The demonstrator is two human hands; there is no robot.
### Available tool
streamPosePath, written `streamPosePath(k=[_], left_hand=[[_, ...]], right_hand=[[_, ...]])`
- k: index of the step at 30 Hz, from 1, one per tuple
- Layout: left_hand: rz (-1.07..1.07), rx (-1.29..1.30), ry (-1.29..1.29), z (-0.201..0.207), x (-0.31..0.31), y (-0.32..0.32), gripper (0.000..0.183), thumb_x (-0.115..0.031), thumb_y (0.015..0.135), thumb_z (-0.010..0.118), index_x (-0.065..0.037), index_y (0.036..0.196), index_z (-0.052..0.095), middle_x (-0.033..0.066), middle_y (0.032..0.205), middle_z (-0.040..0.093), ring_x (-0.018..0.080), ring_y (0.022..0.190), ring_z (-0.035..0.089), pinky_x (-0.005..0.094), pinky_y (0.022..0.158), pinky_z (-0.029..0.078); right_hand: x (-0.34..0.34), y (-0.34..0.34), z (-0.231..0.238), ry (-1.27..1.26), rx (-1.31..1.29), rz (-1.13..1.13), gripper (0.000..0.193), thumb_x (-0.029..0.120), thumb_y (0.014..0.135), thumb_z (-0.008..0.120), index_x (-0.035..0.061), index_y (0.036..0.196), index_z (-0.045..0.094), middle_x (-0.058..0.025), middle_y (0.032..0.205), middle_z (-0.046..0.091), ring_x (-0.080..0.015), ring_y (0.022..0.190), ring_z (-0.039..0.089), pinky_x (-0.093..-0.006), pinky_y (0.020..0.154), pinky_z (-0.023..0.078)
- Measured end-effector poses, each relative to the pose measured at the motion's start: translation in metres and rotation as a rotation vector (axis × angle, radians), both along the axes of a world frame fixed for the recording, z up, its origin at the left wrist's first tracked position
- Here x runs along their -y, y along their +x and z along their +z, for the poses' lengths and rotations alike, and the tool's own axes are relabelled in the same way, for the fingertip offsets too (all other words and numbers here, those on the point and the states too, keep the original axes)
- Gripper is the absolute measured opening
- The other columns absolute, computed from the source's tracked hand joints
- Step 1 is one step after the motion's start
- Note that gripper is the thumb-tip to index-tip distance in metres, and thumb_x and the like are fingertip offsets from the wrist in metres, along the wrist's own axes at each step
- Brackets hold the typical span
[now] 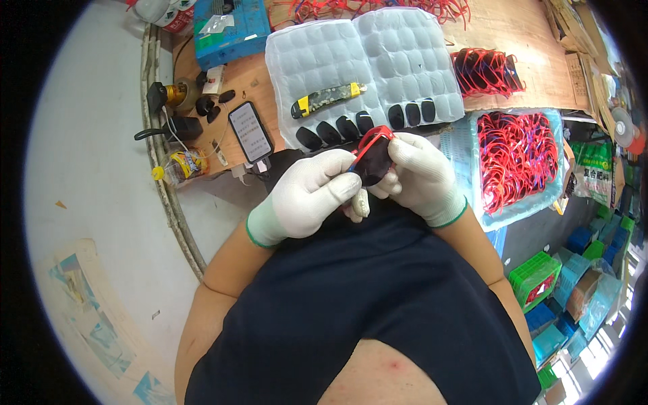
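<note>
Sunglasses frame (pixel 376 134) in red, with a dark lens (pixel 373 166) against it, is held between both hands, just below the near edge of a moulded grey tray (pixel 398 61); its visible long axis slants from about eight o'clock up to one o'clock; fingers hide parts of both ends, and I cannot tell which way the front faces; the white-gloved left hand (pixel 314 192) is clamped on the lower-left end; the white-gloved right hand (pixel 422 169) pinches the right side between thumb and fingers.

Around the frame, left to right: a yellow-capped bottle (pixel 185 164) sits at nine o'clock; a smartphone (pixel 250 131) with a lit screen lies a little past nine; four loose dark lenses (pixel 329 133) rest at ten; a yellow-and-camouflage utility knife (pixel 329 100) lies at eleven; three more dark lenses (pixel 413 115) rest at one; a bundle of red frames (pixel 486 72) lies at two.

Containers, left to right: a blue box (pixel 236 44) past ten carries a crumpled clear wrapper (pixel 217 24); the tray, at twelve, bears the knife and both lens rows; a pale-blue lined crate (pixel 499 221) at three is filled with tangled red frames (pixel 518 162); a green crate (pixel 520 280) at four holds something red.
</note>
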State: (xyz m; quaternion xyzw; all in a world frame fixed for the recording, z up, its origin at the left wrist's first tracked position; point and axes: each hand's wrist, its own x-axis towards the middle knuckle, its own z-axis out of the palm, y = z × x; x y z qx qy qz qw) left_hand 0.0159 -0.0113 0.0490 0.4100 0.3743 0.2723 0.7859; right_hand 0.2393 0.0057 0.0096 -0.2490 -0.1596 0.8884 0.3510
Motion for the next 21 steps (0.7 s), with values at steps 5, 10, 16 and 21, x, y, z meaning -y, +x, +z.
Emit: streamPosePath(k=[5,10,16,21], left_hand=[[0.106,-0.28,0.307,-0.002,0.007,0.004,0.022,-0.013,0.105,0.051,0.004,0.109,0.064,0.0073,0.076,0.068,0.0133,0.066,0.066,0.0274,0.063,0.053],[0.209,-0.421,0.792,-0.017,0.01,0.008,0.012,-0.007,0.099,0.058,-0.001,0.104,0.067,0.0096,0.071,0.067,0.0261,0.06,0.068,0.0345,0.057,0.052],[0.094,-0.288,0.415,-0.006,0.002,0.001,0.019,-0.008,0.102,0.054,0.002,0.117,0.061,0.0072,0.074,0.069,0.0137,0.065,0.068,0.0282,0.063,0.054],[0.088,-0.322,0.576,0.0,0.0,0.005,0.036,-0.008,0.101,0.057,0.002,0.135,0.053,0.012,0.089,0.072,0.0177,0.071,0.071,0.0304,0.068,0.056]], right_hand=[[0.005,-0.011,0.007,0.032,0.197,-0.076,0.026,0.025,0.101,0.064,-0.0007,0.097,0.062,-0.0051,0.076,0.06,-0.0129,0.066,0.052,-0.0302,0.066,0.043],[0.007,-0.009,0.004,0.052,0.172,-0.089,0.02,0.019,0.099,0.061,-0.0015,0.098,0.062,-0.0059,0.08,0.061,-0.0141,0.066,0.05,-0.033,0.066,0.043],[0.007,-0.009,0.012,0.061,0.256,-0.1,0.016,0.012,0.097,0.064,-0.0023,0.105,0.064,-0.007,0.085,0.064,-0.0135,0.073,0.058,-0.0303,0.071,0.049],[-0.001,-0.006,0.028,0.27,0.482,0.024,0.016,0.012,0.097,0.069,-0.0021,0.101,0.064,-0.0075,0.085,0.068,-0.014,0.073,0.063,-0.0281,0.072,0.051]])
